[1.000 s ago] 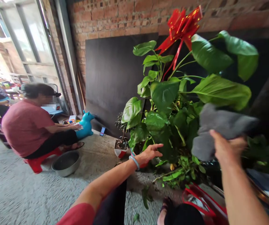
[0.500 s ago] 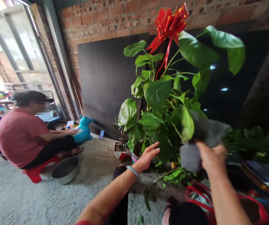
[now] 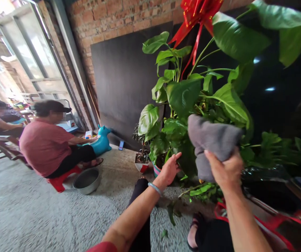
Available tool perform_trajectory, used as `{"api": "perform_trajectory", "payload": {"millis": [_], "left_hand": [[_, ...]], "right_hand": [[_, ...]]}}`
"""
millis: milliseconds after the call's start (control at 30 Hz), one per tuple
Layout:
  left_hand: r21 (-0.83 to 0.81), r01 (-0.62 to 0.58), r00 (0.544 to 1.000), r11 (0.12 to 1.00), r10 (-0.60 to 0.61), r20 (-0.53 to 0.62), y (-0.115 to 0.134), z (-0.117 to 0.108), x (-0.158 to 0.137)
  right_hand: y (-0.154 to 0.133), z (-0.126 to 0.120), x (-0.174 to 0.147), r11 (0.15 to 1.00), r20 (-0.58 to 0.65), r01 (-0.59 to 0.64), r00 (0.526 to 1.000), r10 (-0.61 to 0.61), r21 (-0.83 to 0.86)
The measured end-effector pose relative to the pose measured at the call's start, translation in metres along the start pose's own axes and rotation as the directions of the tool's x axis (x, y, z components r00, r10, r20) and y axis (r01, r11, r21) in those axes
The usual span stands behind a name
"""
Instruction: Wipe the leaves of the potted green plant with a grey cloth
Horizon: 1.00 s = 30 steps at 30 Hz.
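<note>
Between my two hands, low in the foliage: my right hand (image 3: 225,169), fingers closed around a bunched grey cloth (image 3: 210,141) pressed against the lower leaves of a large green broad-leaved potted plant (image 3: 189,101). My left hand (image 3: 170,169), a pale bangle at the wrist, fingers open and loosely spread, fingertips just touching a dark leaf beside the cloth. Change since a second ago: the cloth has come leftward and lower, from the right-hand outer leaves to the middle of the plant, and the left hand has risen to meet the leaves; I judge the wiping has moved on to a fresh leaf with the left hand steadying it. Red ribbon bow (image 3: 197,12) tied at the plant's top. Containers: small red-and-white pot (image 3: 141,167) holding soil and a thin dark-leaved plant, just left of the big plant; beside it a striped pot rim, contents hidden by leaves; round grey metal basin (image 3: 86,180) on the concrete floor, apparently empty. Beyond: a seated person in a dull red shirt (image 3: 45,145) on a low red stool, a turquoise toy animal (image 3: 102,141), brick wall, dark board.
</note>
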State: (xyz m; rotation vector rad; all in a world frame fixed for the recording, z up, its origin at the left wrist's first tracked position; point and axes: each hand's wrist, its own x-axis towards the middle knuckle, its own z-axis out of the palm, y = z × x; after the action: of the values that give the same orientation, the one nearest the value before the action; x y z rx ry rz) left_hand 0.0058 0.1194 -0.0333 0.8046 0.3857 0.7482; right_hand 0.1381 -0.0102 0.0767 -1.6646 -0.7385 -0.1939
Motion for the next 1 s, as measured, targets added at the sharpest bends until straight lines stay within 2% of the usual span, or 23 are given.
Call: {"api": "perform_trajectory", "payload": {"millis": [33, 100, 167, 233, 333, 400, 500, 567, 633, 700, 733, 767, 833, 900, 1000], "left_hand": [[0.002, -0.003, 1.0, 1.0, 0.003, -0.017, 0.001, -0.003, -0.001], [0.008, -0.011, 0.998, 1.0, 0.012, -0.065, 0.004, -0.012, -0.003], [-0.003, -0.023, 0.994, 1.0, 0.022, -0.108, 0.006, -0.022, -0.004], [-0.036, -0.033, 0.992, 0.999, 0.028, -0.122, 0.007, -0.028, -0.005], [-0.094, -0.034, 0.995, 0.995, 0.026, -0.093, 0.001, -0.027, -0.006], [-0.128, -0.018, 0.997, 0.992, 0.008, -0.08, -0.004, -0.025, -0.007], [-0.202, 0.02, 0.983, 0.979, -0.055, -0.174, -0.005, -0.033, -0.01], [-0.256, 0.033, 0.94, 0.966, -0.117, -0.32, 0.005, -0.049, -0.009], [-0.271, -0.013, 0.858, 0.963, -0.128, -0.497, 0.025, -0.07, -0.002], [-0.212, -0.118, 0.77, 0.97, -0.045, -0.636, 0.054, -0.088, 0.01], [-0.167, -0.167, 0.743, 0.972, 0.012, -0.67, 0.07, -0.094, 0.018], [-0.126, -0.202, 0.739, 0.971, 0.066, -0.671, 0.086, -0.097, 0.025], [-0.063, -0.224, 0.785, 0.973, 0.142, -0.603, 0.113, -0.094, 0.039], [-0.028, -0.18, 0.843, 0.983, 0.14, -0.52, 0.126, -0.083, 0.05], [-0.03, -0.045, 0.887, 0.999, 0.026, -0.462, 0.115, -0.065, 0.059]], "right_hand": [[0.011, 0.008, -0.009, 0.999, 0.095, -0.012, 0.995, 0.015, -0.033], [0.037, 0.012, -0.036, 0.988, 0.238, -0.093, 0.964, 0.12, -0.12], [0.055, 0.003, -0.059, 0.966, 0.3, -0.2, 0.923, 0.242, -0.164], [0.051, -0.009, -0.068, 0.96, 0.292, -0.239, 0.917, 0.272, -0.144], [0.012, -0.01, -0.052, 0.993, 0.145, -0.102, 0.983, 0.111, -0.066], [-0.014, 0.002, -0.036, 1.0, 0.068, 0.006, 0.998, -0.004, -0.023], [-0.021, 0.024, -0.026, 1.0, 0.105, 0.031, 0.994, -0.03, -0.002], [-0.009, 0.031, -0.028, 1.0, 0.145, -0.011, 0.989, 0.014, -0.023], [0.001, 0.029, -0.03, 0.998, 0.156, -0.054, 0.986, 0.059, -0.04], [0.0, 0.021, -0.026, 0.997, 0.149, -0.061, 0.987, 0.066, -0.038], [-0.005, 0.017, -0.021, 0.999, 0.139, -0.046, 0.989, 0.05, -0.028], [-0.012, 0.014, -0.015, 1.0, 0.124, -0.023, 0.992, 0.024, -0.013], [-0.027, 0.013, -0.001, 0.999, 0.084, 0.037, 0.996, -0.038, 0.024], [-0.034, 0.02, 0.011, 0.996, 0.037, 0.076, 0.996, -0.078, 0.047], [-0.024, 0.043, 0.011, 0.996, -0.012, 0.08, 0.997, -0.08, 0.035]]}}
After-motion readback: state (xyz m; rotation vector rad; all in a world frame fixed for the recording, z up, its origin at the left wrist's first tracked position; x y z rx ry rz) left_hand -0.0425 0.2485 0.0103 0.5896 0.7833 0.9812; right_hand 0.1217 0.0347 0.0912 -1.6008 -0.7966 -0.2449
